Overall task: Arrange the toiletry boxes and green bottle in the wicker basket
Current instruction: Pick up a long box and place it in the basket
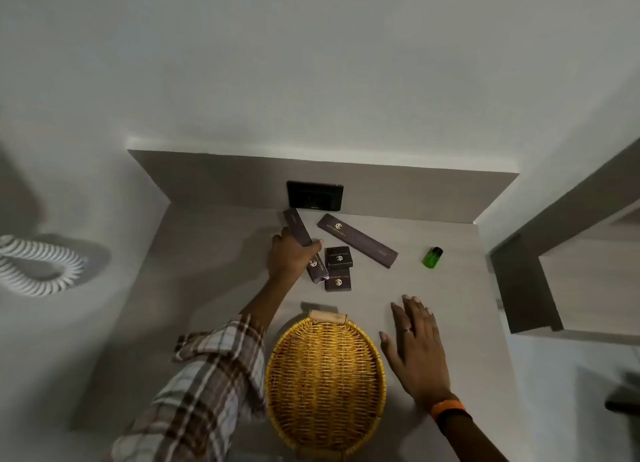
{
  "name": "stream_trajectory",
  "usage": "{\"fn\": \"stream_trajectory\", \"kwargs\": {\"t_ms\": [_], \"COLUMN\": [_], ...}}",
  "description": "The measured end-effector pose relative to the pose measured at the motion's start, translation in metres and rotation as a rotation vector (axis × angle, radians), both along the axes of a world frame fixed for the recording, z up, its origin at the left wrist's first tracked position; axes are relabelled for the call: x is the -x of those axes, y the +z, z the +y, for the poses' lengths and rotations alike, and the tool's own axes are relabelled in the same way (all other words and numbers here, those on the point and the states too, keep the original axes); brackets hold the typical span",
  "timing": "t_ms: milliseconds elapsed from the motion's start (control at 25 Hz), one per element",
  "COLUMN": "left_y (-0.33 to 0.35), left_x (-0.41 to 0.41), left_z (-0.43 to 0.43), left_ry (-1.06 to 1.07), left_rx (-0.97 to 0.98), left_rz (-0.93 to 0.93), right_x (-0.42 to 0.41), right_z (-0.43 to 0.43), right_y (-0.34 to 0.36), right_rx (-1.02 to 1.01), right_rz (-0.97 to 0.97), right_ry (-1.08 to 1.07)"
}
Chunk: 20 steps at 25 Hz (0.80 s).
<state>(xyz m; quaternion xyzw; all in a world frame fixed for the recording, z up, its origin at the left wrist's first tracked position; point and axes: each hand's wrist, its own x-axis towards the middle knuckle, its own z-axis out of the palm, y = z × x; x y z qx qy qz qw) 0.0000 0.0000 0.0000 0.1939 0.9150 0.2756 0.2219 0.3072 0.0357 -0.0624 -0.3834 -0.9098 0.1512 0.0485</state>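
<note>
A: Where are the toiletry boxes lying?

B: All four are sitting on the grey worktop (214,274), beyond the wicker basket (325,385). The left hand (289,259) is wrapping round one long dark box (298,231), thumb on its right side, so that grip is grasping the box. The box is reaching back almost to the black wall plate (314,195).

A: And the others?

B: A second long box (356,244) is lying diagonally just right of it. Two square boxes are sitting between them: the upper square box (338,256) is overlapping the lower square box (338,281).

A: The green bottle?

B: The green bottle (433,256) is lying apart, to the right of the boxes, with its dark cap pointing away.

A: What is the right hand doing?

B: The right hand (414,344) is resting flat on the worktop just beside the basket's right rim, fingers spread, its grip released. It is wearing a ring and an orange wristband (448,409).

A: Anything in the basket?

B: It is holding nothing.
</note>
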Motion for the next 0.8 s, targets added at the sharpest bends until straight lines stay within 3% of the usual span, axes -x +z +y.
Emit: {"fn": "stream_trajectory", "kwargs": {"t_ms": [400,640,800], "left_y": [-0.011,0.036,0.056], "left_x": [0.022,0.007,-0.046], "left_z": [-0.022,-0.094,-0.138], "left_ry": [-0.015,-0.228,-0.492], "left_rx": [0.091,-0.039,-0.056], "left_rz": [0.096,0.195,0.193], "right_x": [-0.002,-0.002,-0.005], "right_z": [0.003,0.002,0.001], "right_y": [-0.007,-0.004,-0.003], "right_rx": [-0.012,-0.023,-0.015], "right_rz": [0.045,0.044,0.006], "right_ry": [-0.016,-0.01,0.006]}}
